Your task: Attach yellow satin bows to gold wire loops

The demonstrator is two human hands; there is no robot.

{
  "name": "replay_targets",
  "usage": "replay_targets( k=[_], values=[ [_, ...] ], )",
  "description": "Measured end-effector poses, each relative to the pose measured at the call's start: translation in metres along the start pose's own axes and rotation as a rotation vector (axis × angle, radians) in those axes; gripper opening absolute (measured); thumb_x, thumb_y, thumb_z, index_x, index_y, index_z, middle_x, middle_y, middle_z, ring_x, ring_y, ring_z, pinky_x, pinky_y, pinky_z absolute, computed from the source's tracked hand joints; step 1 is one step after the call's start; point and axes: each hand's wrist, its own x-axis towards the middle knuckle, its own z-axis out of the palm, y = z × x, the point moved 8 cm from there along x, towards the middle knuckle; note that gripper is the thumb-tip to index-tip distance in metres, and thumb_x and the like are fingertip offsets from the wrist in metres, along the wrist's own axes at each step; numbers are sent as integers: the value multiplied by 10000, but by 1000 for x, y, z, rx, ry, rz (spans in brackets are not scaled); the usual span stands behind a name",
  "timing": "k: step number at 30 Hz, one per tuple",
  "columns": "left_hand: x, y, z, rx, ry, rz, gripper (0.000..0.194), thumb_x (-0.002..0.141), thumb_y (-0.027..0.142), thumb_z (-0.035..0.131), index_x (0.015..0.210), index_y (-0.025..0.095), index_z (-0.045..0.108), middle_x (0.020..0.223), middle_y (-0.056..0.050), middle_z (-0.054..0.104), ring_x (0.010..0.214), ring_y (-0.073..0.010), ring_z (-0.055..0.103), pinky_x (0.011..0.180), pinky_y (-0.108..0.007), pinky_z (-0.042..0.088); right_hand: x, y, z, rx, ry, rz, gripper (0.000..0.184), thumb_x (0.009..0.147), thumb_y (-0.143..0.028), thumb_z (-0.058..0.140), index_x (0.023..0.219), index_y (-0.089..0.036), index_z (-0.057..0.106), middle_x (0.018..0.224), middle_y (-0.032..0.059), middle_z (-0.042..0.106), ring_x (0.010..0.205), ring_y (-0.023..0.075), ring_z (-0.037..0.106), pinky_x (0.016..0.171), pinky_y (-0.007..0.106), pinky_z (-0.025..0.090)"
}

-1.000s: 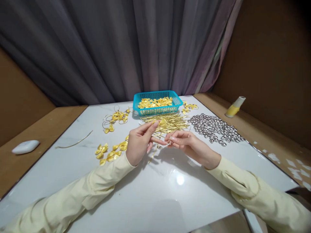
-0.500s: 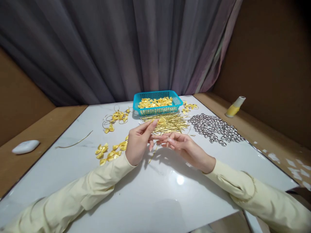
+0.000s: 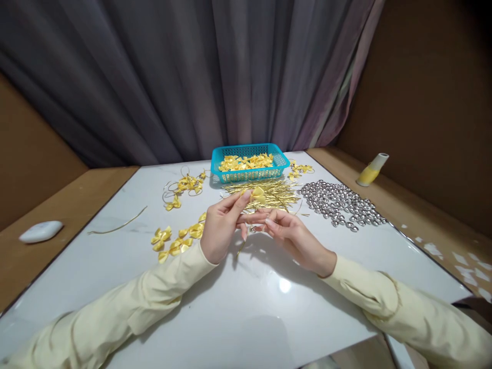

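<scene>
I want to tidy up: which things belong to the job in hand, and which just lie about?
For the job, probably:
shiny yellow bow in the left hand
turquoise plastic basket of yellow bows
thin gold wires
round silver pieces

Probably lying about:
smooth white rounded object
white-and-yellow tapered tube
flat white scraps

White, glossy surface [image 3: 230, 318] with faint grey veining. Far middle: turquoise basket [image 3: 216, 166]. Directly nearer: heap of gold strips [image 3: 282, 195]. Right: spread of silver beads [image 3: 334, 201]. Just right of basket: small yellow cluster [image 3: 302, 168]. Far left: bows on looped wires [image 3: 188, 183]. Nearer: loose yellow bows [image 3: 176, 248] lay grouped. Left: single curved wire [image 3: 125, 224] lay apart.
</scene>
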Motion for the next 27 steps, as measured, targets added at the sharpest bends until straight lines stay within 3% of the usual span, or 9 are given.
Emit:
replay_targets(
  k=[4,10,17,23,27],
  values=[
    [-1,-1,0,-20,13,-21,317,730,402,624,899,134,624,1075,-135,599,715,-268,677,268,-143,343,0,4,7,-2,-48,34,184,801,-263,570,657,-183,487,1083,48,581,927,176,565,872,377,400],
    [3,0,-5,46,24,18,319,725,426,618,883,151,646,1049,-119,616,684,-242,680,278,-152,308,-1,2,3,-98,-35,20,214,814,-299,550,672,-179,444,1097,77,595,840,182,619,646,302,434],
    [4,4,-8,84,48,38,312,725,416,622,867,141,656,969,-115,642,581,-197,670,274,-162,249,-1,-6,-4,-229,-2,-34,188,858,-306,492,710,-196,457,774,41,656,731,160,620,578,278,380],
    [4,-1,-1,-31,-11,-56,249,718,355,652,794,121,616,773,-86,652,693,-221,672,364,-163,382,-1,-8,-7,-223,-6,-8,192,848,-305,505,704,-195,442,767,26,643,674,145,602,574,275,367],
    [3,-4,2,-43,-51,-114,254,684,318,689,825,116,629,798,-90,673,798,-220,656,512,-204,485,-1,-7,-13,-277,17,-11,200,853,-312,496,700,-190,457,665,8,616,612,125,552,579,268,350]
  ],
)
